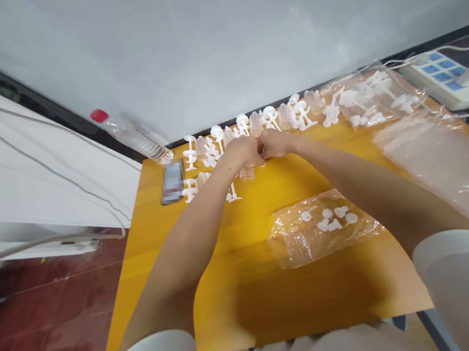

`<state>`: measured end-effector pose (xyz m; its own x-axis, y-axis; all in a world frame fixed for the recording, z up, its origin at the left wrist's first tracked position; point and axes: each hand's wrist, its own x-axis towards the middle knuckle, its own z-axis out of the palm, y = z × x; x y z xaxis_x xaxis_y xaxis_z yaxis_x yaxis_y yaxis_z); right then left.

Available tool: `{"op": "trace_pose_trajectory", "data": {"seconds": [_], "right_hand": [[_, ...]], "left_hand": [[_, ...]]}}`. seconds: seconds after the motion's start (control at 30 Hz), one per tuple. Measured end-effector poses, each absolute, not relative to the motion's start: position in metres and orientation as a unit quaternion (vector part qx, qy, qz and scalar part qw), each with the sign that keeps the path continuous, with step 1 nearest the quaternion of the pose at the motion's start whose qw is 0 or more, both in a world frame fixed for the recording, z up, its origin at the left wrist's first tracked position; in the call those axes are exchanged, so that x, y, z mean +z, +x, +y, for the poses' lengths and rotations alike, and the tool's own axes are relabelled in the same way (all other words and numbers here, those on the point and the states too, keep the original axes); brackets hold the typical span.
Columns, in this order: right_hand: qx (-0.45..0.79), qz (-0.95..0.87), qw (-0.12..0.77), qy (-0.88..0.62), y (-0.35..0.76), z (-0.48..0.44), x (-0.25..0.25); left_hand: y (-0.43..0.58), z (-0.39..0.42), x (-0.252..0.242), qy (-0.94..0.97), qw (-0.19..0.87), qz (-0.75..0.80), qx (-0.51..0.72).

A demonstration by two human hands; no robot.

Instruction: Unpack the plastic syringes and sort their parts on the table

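Note:
Both my arms reach out over a yellow table [250,304]. My left hand [242,153] and my right hand [274,143] meet at the far side, fingers curled and pressed together. What they pinch between them is hidden by the fingers. Around the hands stand several small white plastic stemmed parts [233,194] and small clear cups [256,123], in a loose row along the table's far edge.
A clear plastic bag [322,230] with a few white parts lies mid-table. A larger bag of parts [373,98] and an empty-looking bag [447,163] lie right. A phone [172,181] and a lying bottle [133,134] are at the left corner. A power strip [447,76] sits far right.

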<state>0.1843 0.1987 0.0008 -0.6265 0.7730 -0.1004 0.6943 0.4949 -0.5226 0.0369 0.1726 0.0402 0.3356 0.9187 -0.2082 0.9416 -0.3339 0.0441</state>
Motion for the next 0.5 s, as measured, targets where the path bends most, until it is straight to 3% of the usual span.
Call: {"op": "trace_pose_trajectory", "data": {"seconds": [0.3, 0.5], "right_hand": [[0.284, -0.855, 0.072, -0.428, 0.179, 0.204, -0.006], [0.295, -0.849, 0.064, -0.434, 0.181, 0.190, -0.002]], "left_hand": [[0.031, 0.169, 0.051, 0.802, 0.041, 0.584, -0.122], [-0.001, 0.143, 0.056, 0.791, 0.077, 0.603, -0.061]]}}
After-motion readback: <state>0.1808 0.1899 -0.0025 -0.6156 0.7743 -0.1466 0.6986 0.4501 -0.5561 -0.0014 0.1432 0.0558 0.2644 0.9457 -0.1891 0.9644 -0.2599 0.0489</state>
